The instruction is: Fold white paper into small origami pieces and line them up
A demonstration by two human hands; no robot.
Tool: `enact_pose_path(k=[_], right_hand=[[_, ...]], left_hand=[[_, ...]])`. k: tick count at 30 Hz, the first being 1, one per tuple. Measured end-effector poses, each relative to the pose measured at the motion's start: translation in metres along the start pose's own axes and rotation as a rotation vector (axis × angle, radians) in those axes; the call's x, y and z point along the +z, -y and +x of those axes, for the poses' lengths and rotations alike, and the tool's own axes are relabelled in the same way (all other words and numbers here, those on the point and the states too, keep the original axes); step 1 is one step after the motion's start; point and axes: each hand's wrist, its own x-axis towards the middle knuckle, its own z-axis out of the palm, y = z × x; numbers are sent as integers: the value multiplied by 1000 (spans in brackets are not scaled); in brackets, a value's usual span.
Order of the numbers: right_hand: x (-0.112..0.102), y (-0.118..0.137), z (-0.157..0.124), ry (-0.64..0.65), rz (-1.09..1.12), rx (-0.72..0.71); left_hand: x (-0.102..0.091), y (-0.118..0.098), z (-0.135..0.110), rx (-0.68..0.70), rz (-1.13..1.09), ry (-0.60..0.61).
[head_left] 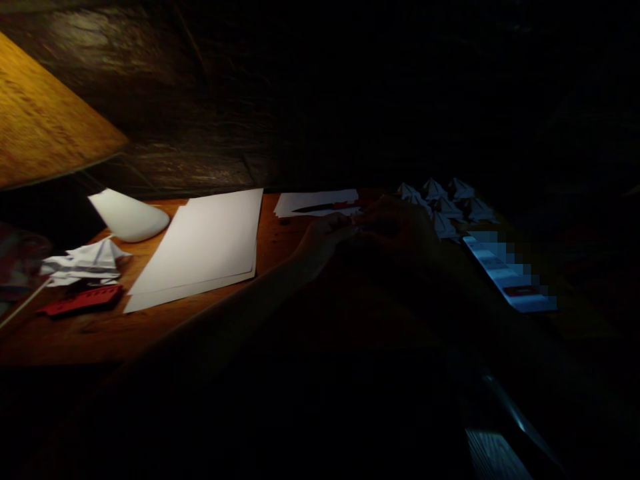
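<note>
My left hand (326, 239) and my right hand (400, 221) meet over the dark middle of the wooden table. The fingers of both are closed and pressed together at the tips. Whatever lies between them, if anything, is too small and dim to make out. Just behind the hands, a knife (320, 208) with a dark blade and red handle rests on a small stack of cut paper (293, 199). Several folded paper shapes (440, 207) with pointed tops stand beyond my right hand.
Large white sheets (205, 240) lie to the left. Farther left are a white lamp base (133, 215) under a yellow shade (50, 120), crumpled printed paper (87, 261) and a red object (83, 300) with a notched edge. A lit phone or tablet screen (500, 270) glows at right.
</note>
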Motion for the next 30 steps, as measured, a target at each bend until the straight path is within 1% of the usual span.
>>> enact_pose_path(k=[4,7,11,16,19,22,26,28,30], right_hand=[[0,-1,-1,-23,32,-45],[0,-1,-2,-4,19,-63],[1,2,-2,5,34,-26],[2,7,-3,28,84,27],[3,9,-3,33,146,67],[3,7,-2,-7,227,128],[2,4,0,-71,294,148],[2,1,0,-132,298,185],[3,-3,0,-211,298,264]], left_hand=[[3,-4,-2,-15,-24,-4],[6,-8,-3,-20,-25,-28],[7,-9,-5,-22,-15,-25],[5,-4,-3,2,-9,0],[5,-3,-2,0,4,12],[5,-5,-1,-2,3,41],[4,-8,-1,15,-40,56],[2,-9,1,27,-96,46],[-2,-9,4,66,-161,26]])
